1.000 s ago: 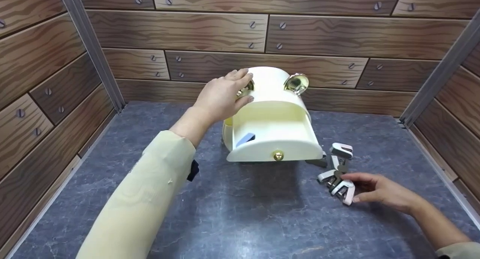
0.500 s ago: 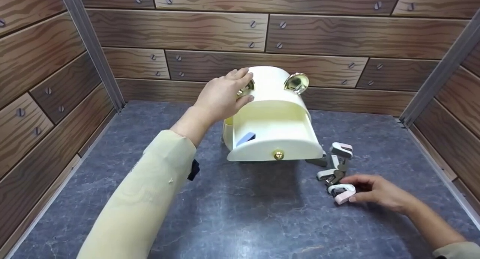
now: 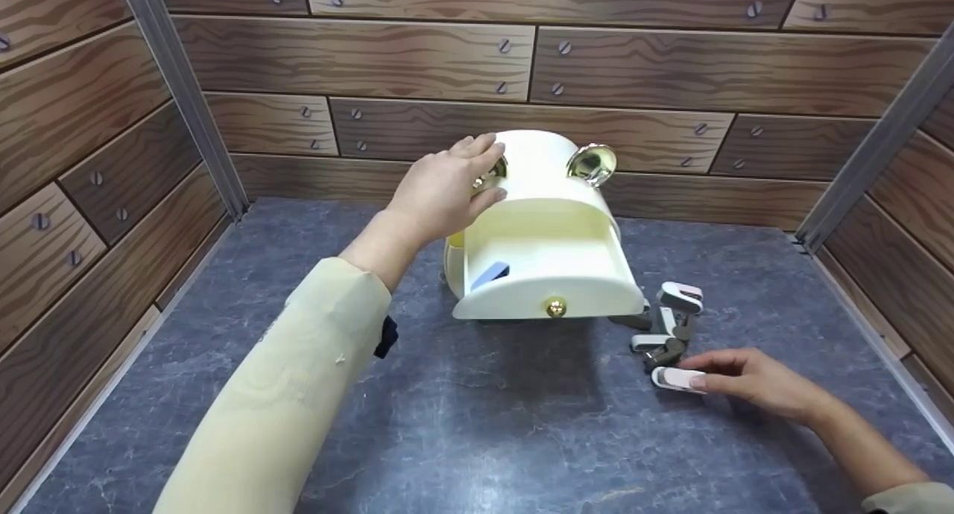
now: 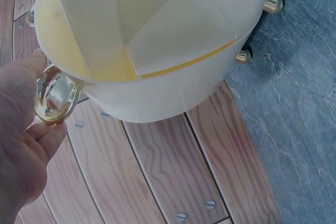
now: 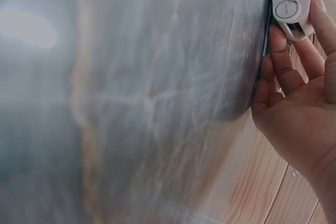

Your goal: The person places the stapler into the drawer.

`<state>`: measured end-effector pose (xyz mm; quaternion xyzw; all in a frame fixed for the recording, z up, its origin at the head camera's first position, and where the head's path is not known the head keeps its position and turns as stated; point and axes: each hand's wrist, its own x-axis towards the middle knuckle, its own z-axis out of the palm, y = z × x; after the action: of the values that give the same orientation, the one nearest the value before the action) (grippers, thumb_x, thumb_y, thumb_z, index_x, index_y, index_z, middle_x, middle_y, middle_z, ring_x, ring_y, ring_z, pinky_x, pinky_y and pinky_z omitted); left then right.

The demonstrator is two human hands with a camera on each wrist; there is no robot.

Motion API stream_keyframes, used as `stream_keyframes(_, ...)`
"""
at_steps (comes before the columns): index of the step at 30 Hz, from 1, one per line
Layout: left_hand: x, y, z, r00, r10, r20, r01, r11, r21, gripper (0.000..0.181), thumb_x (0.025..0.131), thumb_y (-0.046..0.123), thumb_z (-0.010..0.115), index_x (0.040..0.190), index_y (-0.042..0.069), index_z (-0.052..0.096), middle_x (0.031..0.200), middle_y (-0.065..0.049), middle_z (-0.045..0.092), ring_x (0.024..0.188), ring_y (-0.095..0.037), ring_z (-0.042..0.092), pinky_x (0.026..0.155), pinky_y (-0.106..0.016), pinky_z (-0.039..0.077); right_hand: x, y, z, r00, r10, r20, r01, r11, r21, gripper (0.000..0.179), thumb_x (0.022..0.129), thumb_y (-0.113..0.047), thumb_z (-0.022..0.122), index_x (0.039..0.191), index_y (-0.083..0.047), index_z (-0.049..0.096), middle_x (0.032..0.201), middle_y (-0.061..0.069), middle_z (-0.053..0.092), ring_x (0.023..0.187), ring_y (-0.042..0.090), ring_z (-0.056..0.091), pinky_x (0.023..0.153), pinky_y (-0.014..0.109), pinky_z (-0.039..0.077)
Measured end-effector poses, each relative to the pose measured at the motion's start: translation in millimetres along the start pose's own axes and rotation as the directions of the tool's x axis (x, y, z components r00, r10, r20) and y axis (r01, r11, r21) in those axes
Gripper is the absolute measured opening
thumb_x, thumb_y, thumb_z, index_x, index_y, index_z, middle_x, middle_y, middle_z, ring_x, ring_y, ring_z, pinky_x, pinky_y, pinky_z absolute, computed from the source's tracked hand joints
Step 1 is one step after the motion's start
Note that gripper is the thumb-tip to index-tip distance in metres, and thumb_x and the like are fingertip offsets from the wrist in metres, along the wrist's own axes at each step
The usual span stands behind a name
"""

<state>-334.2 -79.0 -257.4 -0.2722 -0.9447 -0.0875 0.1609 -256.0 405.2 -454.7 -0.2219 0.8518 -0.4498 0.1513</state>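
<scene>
A cream box with a rounded top [image 3: 538,164] stands on the table with its front drawer [image 3: 507,299] pulled out. My left hand [image 3: 441,190] holds the gold ear-shaped handle [image 4: 56,95] on the box's left side, thumb and fingers about it. Inside the drawer, at its left, lies a small blue stapler [image 3: 492,275]. Lower right, my right hand [image 3: 760,384] pinches a small white and pink stapler [image 5: 291,9] between thumb and fingers, low over the table. Just beyond it sits a cluster of several more small white and grey staplers [image 3: 668,320].
A second gold ear [image 3: 592,165] sticks out from the box's right side, and a gold knob [image 3: 556,307] from the drawer front. Wood-patterned walls [image 3: 417,59] enclose the dark marbled table [image 3: 417,424] at the back and both sides.
The white and pink stapler has turned in my right hand, from pointing toward me to lying sideways, pink top up. My left hand and the box have stayed put.
</scene>
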Motion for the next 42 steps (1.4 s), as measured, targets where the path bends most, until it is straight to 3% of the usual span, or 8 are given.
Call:
stream_keyframes(11, 0.0, -0.6, -0.5, 1.000, -0.001, 0.000, 0.001, 1.000, -0.008, 0.067, 0.110, 0.046, 0.057, 0.166, 0.014, 0.039, 0.172, -0.006, 0.033, 0.156, -0.029, 0.035, 0.125, -0.048, 0.034, 3.1, -7.5, 10.1, 0.993, -0.042, -0.108, 0.048, 0.997, 0.056, 0.041, 0.098, -0.002, 0.074, 0.136, 0.008, 0.065, 0.123, 0.009, 0.074, 0.109, 0.011, 0.070, 0.091, 0.020, 0.056)
stream_keyframes(17, 0.1, -1.2, -0.8, 1.000, 0.000, -0.002, 0.000, 1.000, -0.005, 0.066, 0.110, 0.046, 0.057, 0.166, 0.014, 0.040, 0.172, -0.006, 0.034, 0.156, -0.029, 0.035, 0.125, -0.049, 0.035, 8.7, -20.2, 17.1, 0.982, -0.117, -0.149, 0.113, 0.993, -0.037, 0.040, 0.093, -0.002, 0.079, 0.131, 0.005, 0.069, 0.120, 0.014, 0.074, 0.104, 0.012, 0.070, 0.087, 0.020, 0.056)
stream_keyframes(23, -0.1, -2.1, -0.4, 1.000, -0.007, 0.009, 0.007, 1.000, 0.002, 0.067, 0.110, 0.047, 0.056, 0.166, 0.015, 0.038, 0.172, -0.006, 0.033, 0.157, -0.028, 0.034, 0.125, -0.048, 0.034, 14.8, -25.7, 22.3, 0.977, -0.147, -0.154, 0.130, 0.985, -0.116, 0.039, 0.091, -0.006, 0.083, 0.128, -0.001, 0.073, 0.117, 0.009, 0.075, 0.098, 0.011, 0.069, 0.084, 0.022, 0.055)
stream_keyframes(34, 2.2, -0.4, -0.5, 1.000, -0.009, 0.021, 0.009, 1.000, 0.006, 0.067, 0.111, 0.048, 0.054, 0.167, 0.015, 0.037, 0.173, -0.005, 0.031, 0.157, -0.028, 0.032, 0.125, -0.048, 0.034, 14.7, -29.8, 24.3, 0.973, -0.105, -0.204, 0.078, 0.988, -0.136, 0.028, 0.094, -0.008, 0.081, 0.121, -0.001, 0.078, 0.110, 0.004, 0.077, 0.094, 0.008, 0.067, 0.079, 0.021, 0.056)
stream_keyframes(42, 1.8, -0.5, -0.2, 1.000, 0.001, 0.003, -0.001, 1.000, -0.001, 0.066, 0.110, 0.046, 0.056, 0.166, 0.014, 0.040, 0.172, -0.006, 0.034, 0.156, -0.029, 0.035, 0.125, -0.048, 0.035, 9.2, -42.2, 23.5, 0.971, -0.124, -0.205, 0.097, 0.986, -0.137, 0.027, 0.093, -0.006, 0.081, 0.119, -0.001, 0.078, 0.108, 0.001, 0.077, 0.094, 0.010, 0.069, 0.080, 0.021, 0.056)
